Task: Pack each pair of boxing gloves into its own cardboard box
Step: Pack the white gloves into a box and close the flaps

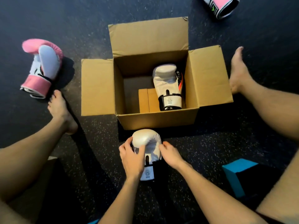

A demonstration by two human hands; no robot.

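An open cardboard box point(158, 120) stands on the dark floor in front of me, flaps spread. Inside it, on the right side, lies a white boxing glove point(166, 83) with its cuff toward me. Just in front of the box I hold a matching white glove point(146, 139) with both hands: my left hand point(131, 159) grips its left side and my right hand point(170, 155) grips its right side. A pink and white glove point(42, 65) lies on the floor at the left. Another pink and white glove point(221, 6) lies at the top right, partly cut off.
My bare legs stretch out on both sides of the box, with the left foot point(62, 110) near the pink glove and the right foot point(238, 71) beside the right flap. A teal block point(233, 178) sits at the lower right. Another cardboard piece point(32, 191) lies at the lower left.
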